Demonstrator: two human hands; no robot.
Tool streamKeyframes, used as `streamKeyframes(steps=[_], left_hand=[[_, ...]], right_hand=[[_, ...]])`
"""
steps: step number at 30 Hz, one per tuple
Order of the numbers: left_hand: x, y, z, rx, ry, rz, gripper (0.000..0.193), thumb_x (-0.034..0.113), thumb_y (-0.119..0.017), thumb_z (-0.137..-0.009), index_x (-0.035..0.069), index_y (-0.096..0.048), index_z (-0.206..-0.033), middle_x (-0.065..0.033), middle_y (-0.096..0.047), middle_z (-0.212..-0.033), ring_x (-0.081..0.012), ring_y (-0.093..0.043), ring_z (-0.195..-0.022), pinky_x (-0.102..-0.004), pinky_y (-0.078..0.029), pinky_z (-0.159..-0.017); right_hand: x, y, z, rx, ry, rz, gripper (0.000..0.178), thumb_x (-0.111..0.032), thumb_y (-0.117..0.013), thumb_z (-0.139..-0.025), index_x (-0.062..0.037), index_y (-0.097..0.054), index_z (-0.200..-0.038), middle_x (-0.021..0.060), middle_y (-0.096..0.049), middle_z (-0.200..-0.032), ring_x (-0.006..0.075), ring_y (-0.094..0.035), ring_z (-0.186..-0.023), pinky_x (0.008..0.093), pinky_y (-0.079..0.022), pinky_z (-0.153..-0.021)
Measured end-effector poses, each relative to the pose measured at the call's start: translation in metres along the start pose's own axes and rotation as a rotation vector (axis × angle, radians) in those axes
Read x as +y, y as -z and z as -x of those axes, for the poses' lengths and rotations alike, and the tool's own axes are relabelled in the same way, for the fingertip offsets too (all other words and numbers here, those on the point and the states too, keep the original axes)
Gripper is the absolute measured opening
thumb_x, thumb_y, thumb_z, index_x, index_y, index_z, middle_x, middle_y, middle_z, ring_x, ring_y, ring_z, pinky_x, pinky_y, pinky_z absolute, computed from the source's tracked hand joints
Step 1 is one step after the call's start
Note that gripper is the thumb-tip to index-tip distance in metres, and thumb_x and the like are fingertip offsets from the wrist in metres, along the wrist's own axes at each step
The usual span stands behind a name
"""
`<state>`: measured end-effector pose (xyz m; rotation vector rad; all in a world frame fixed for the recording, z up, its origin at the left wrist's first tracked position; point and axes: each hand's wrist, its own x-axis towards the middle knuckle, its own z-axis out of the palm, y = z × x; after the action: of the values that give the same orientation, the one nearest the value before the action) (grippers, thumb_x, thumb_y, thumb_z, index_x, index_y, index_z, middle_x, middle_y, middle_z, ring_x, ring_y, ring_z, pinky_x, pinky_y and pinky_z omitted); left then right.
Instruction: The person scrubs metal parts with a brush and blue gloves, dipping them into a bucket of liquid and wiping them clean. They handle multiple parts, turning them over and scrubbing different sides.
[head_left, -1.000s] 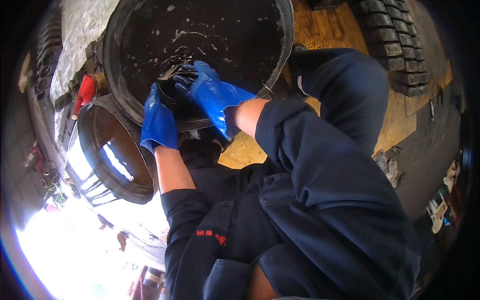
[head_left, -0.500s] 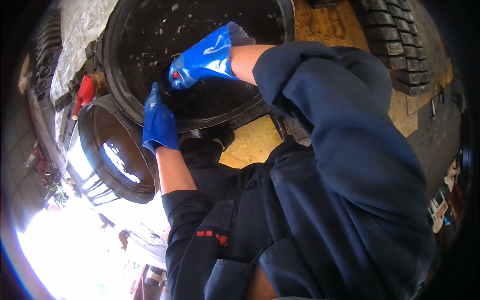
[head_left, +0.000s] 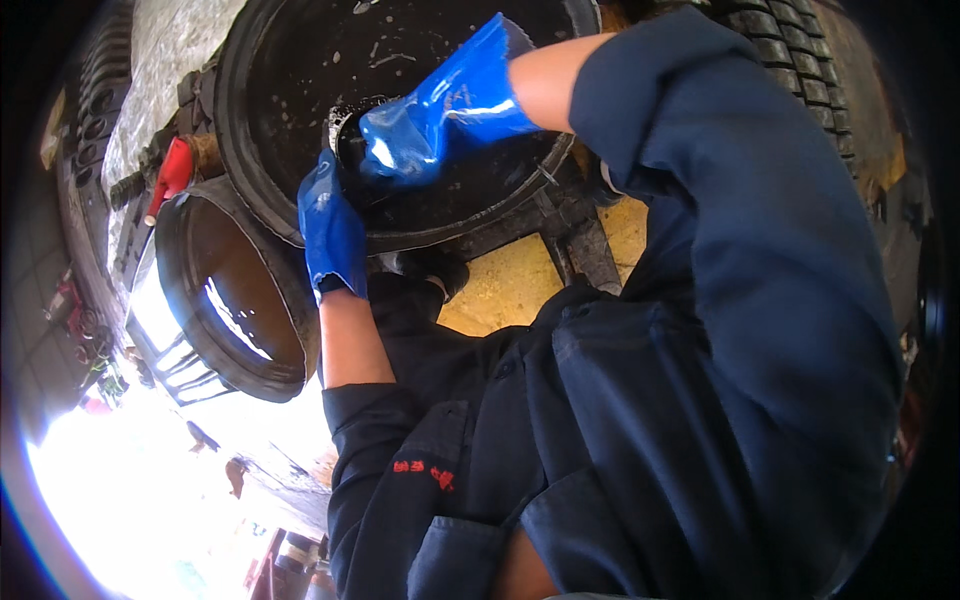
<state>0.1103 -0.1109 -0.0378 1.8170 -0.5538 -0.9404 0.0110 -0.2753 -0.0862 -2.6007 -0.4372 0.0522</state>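
Both my hands wear blue rubber gloves. They are over a large round black tub (head_left: 232,125), whose dark inside is spotted with pale specks. In the tub is a dark round part (head_left: 343,125) with a pale, foamy-looking edge, mostly hidden by my gloves. My left hand (head_left: 332,225) is closed at the near left edge of this part, fingertips pointing away from me; most of its fingers are hidden. My right hand (head_left: 405,140) is closed and bent down over the part, and what it grips is hidden beneath the glove.
A tilted bucket (head_left: 225,290) of dark liquid stands left of the tub. Beside it lies a red-handled tool (head_left: 172,170). Heavy black treads (head_left: 785,50) lie at the far right. A dark metal support (head_left: 580,225) runs under the tub, above a yellowish floor (head_left: 505,285).
My right hand has moved right, and its forearm and elbow have swung up and outward. The foamy edge of the round part now shows. A small red spot at my right fist is no longer visible.
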Motion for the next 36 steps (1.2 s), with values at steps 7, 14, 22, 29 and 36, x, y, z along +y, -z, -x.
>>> streamKeyframes(steps=[7,14,22,29,36], left_hand=[[-0.021,0.010,-0.014,-0.083,-0.081,0.028,0.046,0.037,-0.055,-0.111,-0.004,-0.072,-0.124,-0.0076,-0.074,-0.112,-0.0151,-0.065,-0.101,-0.0304,-0.050,-0.095],[0.005,0.004,0.008,-0.103,0.043,0.039,0.048,0.035,-0.051,-0.112,-0.004,-0.067,-0.135,-0.0095,-0.073,-0.124,-0.0183,-0.065,-0.112,-0.0321,-0.048,-0.103],[0.010,0.006,0.020,-0.069,0.024,-0.129,0.041,0.021,-0.052,-0.110,-0.004,-0.063,-0.141,-0.0159,-0.072,-0.128,-0.0222,-0.066,-0.119,-0.0339,-0.051,-0.105],[-0.031,0.032,0.005,-0.087,-0.461,-0.866,0.062,-0.018,-0.041,-0.095,-0.001,-0.051,-0.153,-0.0259,-0.063,-0.141,-0.0345,-0.063,-0.131,-0.0394,-0.048,-0.116],[-0.038,0.031,0.000,-0.082,-0.259,-0.855,0.058,-0.009,-0.041,-0.099,0.000,-0.048,-0.156,-0.0232,-0.062,-0.144,-0.0316,-0.062,-0.131,-0.0372,-0.046,-0.115]], right_hand=[[0.035,-0.039,-0.016,0.224,-0.001,-0.010,0.025,-0.025,-0.064,-0.094,-0.0048,-0.076,-0.102,0.0171,-0.076,-0.086,0.0380,-0.072,-0.078,0.0466,-0.058,-0.069],[-0.022,-0.004,-0.002,0.075,-0.392,0.123,0.031,-0.027,-0.067,-0.092,-0.0065,-0.079,-0.111,0.0176,-0.078,-0.102,0.0356,-0.075,-0.093,0.0470,-0.057,-0.083],[-0.035,0.027,0.030,0.252,-0.704,-0.679,0.047,-0.037,-0.074,-0.090,-0.0070,-0.074,-0.125,0.0198,-0.076,-0.119,0.0343,-0.072,-0.106,0.0431,-0.053,-0.098],[0.017,-0.093,0.023,0.717,-0.713,-0.589,0.037,-0.017,-0.080,-0.093,-0.0115,-0.072,-0.129,0.0161,-0.076,-0.118,0.0345,-0.073,-0.109,0.0395,-0.058,-0.098],[-0.019,-0.088,-0.009,0.717,-1.067,-0.796,0.064,-0.045,-0.085,-0.085,-0.0035,-0.069,-0.131,0.0180,-0.072,-0.131,0.0365,-0.068,-0.122,0.0429,-0.054,-0.105]])
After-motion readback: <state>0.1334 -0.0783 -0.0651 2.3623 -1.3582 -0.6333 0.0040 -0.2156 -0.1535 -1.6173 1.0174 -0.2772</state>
